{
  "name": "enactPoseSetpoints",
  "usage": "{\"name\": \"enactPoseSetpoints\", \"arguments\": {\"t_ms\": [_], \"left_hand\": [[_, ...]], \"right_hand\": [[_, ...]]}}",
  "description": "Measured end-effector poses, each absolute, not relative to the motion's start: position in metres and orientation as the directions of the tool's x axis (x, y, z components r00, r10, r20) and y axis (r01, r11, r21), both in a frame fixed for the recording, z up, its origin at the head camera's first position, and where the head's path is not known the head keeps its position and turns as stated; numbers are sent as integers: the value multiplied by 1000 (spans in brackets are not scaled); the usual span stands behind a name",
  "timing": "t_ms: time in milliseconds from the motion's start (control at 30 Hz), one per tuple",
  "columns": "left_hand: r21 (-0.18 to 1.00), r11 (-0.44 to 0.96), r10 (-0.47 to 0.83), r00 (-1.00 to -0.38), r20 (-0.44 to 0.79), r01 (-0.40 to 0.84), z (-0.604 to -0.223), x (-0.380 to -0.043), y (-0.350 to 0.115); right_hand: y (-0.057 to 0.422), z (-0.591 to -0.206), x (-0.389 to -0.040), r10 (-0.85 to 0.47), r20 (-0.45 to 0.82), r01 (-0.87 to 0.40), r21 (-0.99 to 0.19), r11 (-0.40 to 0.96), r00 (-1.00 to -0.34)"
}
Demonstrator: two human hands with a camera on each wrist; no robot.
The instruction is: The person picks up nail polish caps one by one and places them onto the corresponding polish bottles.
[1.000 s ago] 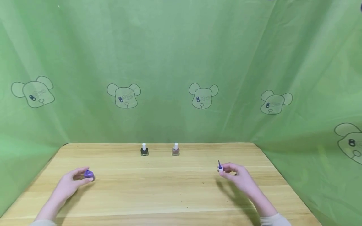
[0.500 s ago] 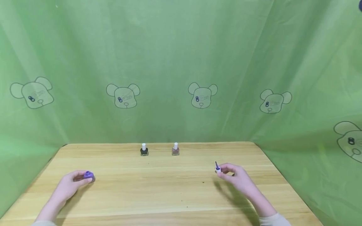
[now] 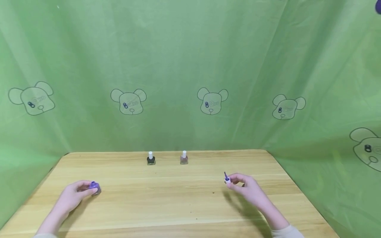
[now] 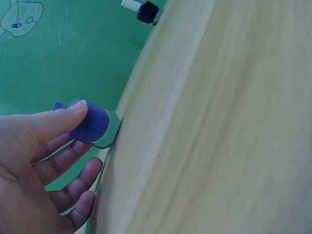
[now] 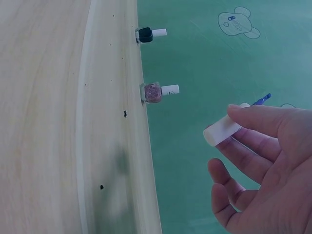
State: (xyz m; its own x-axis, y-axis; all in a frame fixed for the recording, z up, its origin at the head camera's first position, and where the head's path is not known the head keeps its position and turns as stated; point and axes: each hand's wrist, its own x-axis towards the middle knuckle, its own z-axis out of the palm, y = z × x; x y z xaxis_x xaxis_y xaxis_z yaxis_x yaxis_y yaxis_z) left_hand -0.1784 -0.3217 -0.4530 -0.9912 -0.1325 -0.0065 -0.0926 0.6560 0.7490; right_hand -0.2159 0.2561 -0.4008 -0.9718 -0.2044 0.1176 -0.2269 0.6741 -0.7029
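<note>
On the left, my left hand (image 3: 72, 195) pinches an uncapped purple nail polish bottle (image 4: 92, 122) between thumb and fingers. Its neck is bare and the glass base sits close over the table. My right hand (image 3: 248, 190) holds the white nail polish cap (image 5: 223, 130) above the table on the right. A purple-coated brush (image 3: 226, 176) points up out of that cap, away from the palm. In the head view the two hands are far apart, with bottle and cap facing inward.
A capped black nail polish bottle (image 3: 151, 160) and a capped mauve one (image 3: 184, 159) stand upright along the far edge of the wooden table (image 3: 143, 205). Green curtain (image 3: 172, 59) printed with bear faces surrounds the back and sides. Several small dark specks dot the tabletop.
My right hand has shifted slightly left with the cap, and the brush leans further left. My left hand and the purple bottle have stayed nearly in place. The head view has drifted slightly.
</note>
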Motion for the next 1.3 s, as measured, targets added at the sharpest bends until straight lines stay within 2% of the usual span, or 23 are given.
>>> {"name": "enactPoseSetpoints", "arguments": {"t_ms": [667,1000,1300], "left_hand": [[773,635,-77,-996,53,-8,-433,-187,-278],[843,536,-27,-998,57,34,-427,-189,-245],[861,505,-5,-997,75,62,-424,-197,-217]], "right_hand": [[242,-398,-215,-230,135,-259,-688,678,-964],[231,-395,-222,-264,160,-301,-670,678,-951],[218,-398,-230,-281,161,-314,-673,670,-946]]}}
